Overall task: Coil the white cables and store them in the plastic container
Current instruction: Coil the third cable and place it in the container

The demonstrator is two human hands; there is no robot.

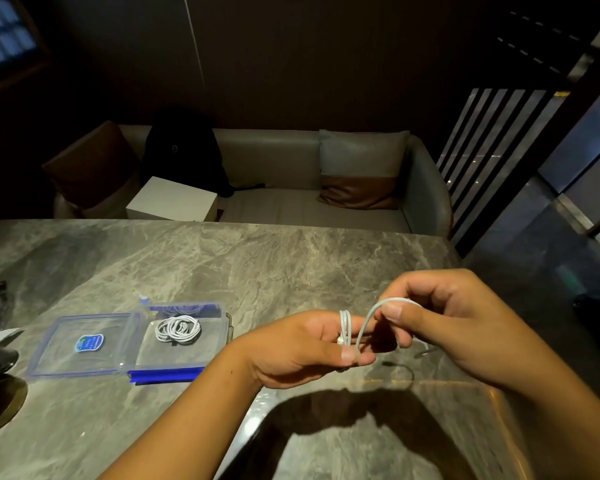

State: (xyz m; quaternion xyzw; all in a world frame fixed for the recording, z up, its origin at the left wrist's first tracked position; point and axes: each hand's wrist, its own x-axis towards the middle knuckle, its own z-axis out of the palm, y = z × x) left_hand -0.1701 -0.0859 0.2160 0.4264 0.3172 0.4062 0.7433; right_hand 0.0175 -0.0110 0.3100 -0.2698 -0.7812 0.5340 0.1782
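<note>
Hands meet just above the near part of the marble table (222, 265), with one white cable (368, 320) strung between them. The left hand (302, 351) is curled, thumb pressed to fingertip, pinching a few turns of that cable wound around its fingers. The right hand (465, 323), just beside it, is also closed to a narrow pinch, thumb over the arc of cable that bends across from the left hand; a loose end trails below the right palm toward the tabletop.

Farther left on the table lies the plastic container (219, 327), clear with blue clips, well apart from both hands. One coiled cable (178, 329) rests inside it. Its lid (84, 344) lies open flat beside it, bearing a small blue sticker.

Beyond the table stands a sofa (291, 202) with two cushions visible, a white box (174, 199) and a dark bag (184, 150) on its seat.
</note>
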